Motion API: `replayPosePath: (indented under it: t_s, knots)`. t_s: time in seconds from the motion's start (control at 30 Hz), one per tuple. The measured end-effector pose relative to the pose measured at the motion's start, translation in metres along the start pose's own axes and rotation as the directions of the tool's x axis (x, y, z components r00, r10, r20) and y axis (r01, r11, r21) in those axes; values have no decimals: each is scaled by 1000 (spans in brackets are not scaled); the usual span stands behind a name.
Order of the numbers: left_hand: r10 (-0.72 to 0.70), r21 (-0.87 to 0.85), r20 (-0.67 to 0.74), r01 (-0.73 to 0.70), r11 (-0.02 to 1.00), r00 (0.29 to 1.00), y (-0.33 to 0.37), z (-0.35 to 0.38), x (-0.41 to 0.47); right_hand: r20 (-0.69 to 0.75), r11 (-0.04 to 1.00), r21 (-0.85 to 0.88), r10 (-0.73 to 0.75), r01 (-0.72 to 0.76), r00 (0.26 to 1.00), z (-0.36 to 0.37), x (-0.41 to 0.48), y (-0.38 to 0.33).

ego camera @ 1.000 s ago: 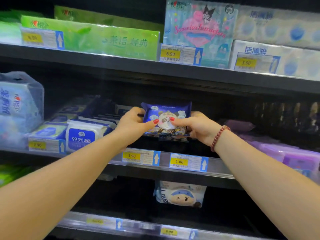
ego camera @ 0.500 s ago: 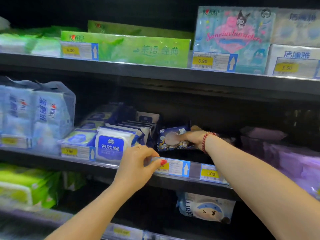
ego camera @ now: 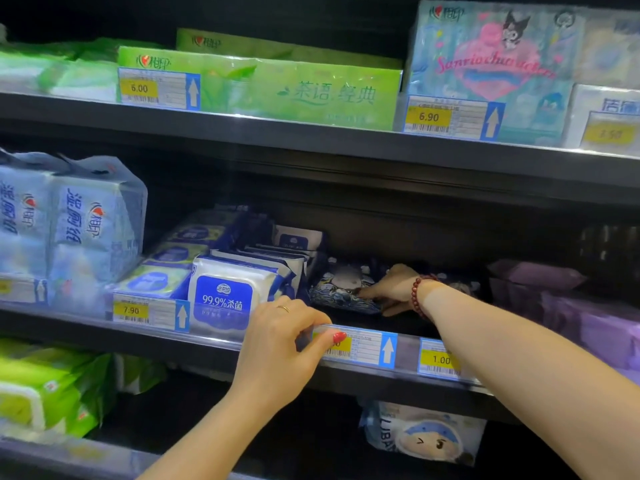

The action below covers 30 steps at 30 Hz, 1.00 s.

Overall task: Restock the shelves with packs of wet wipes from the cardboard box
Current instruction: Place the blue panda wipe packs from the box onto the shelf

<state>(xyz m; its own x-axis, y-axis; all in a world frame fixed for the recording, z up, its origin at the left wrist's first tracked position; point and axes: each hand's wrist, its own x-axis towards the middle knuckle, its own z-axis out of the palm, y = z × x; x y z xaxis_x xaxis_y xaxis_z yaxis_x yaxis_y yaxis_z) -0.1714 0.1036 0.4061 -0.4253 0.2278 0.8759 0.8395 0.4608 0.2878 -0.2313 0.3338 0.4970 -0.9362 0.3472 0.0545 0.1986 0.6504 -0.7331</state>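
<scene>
- Dark-blue wipes pack (ego camera: 341, 287) lies flat on middle shelf (ego camera: 214, 344), deep in the gap at 3 o'clock of the white 99.9% packs (ego camera: 227, 299).
- Right hand (ego camera: 394, 289) rests fingers on it, loosely open, likely seating it.
- Left hand (ego camera: 287, 344) pinches price-tag strip (ego camera: 363, 348), probably bracing.

This is a shop aisle that sells paper goods and wipes. Dark metal shelves (ego camera: 311, 136) run in tiers, and each front edge carries a clear rail with price tags (ego camera: 353, 346) printed with yellow price fields, barcodes and blue arrows pointing up. Goods stand in rows of the same kind: green tissue boxes (ego camera: 311, 91) on top, blue and white wet wipe packs (ego camera: 225, 296) in the middle, purple packs (ego camera: 588, 323) at the right.
</scene>
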Motion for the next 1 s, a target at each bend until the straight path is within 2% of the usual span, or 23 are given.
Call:
replayPosePath:
  t_s: [0.07, 0.17, 0.33, 0.57, 0.7, 0.9, 1.0]
  knots:
    - [10, 8, -13, -10, 1000, 1000, -1, 1, 0, -2, 994, -79, -78, 78, 997, 4, -3, -4]
    - [22, 5, -23, -22, 1000, 999, -2, 2, -1, 65, 982, -99, -157, 163, 986, 7, -4, -12]
    - [26, -1, -34, -26, 1000, 999, -2, 4, -2, 99, 985, -136, -95, 108, 991, 7, 0, -17]
    - [70, 13, -80, -69, 998, 994, -5, 5, -3, 146, 977, -179, -88, 114, 985, 6, 3, -17]
    - [71, 13, -78, -70, 997, 994, -6, 6, -3, 165, 986, -128, -81, 103, 983, 3, 1, -15]
    - [72, 3, -83, -72, 997, 994, -5, 5, -2, 53, 964, -181, -191, 197, 980, 10, -3, -13]
    - [63, 0, -69, -63, 998, 996, -5, 5, -3, -44, 930, -302, -234, 210, 971, 15, -3, -12]
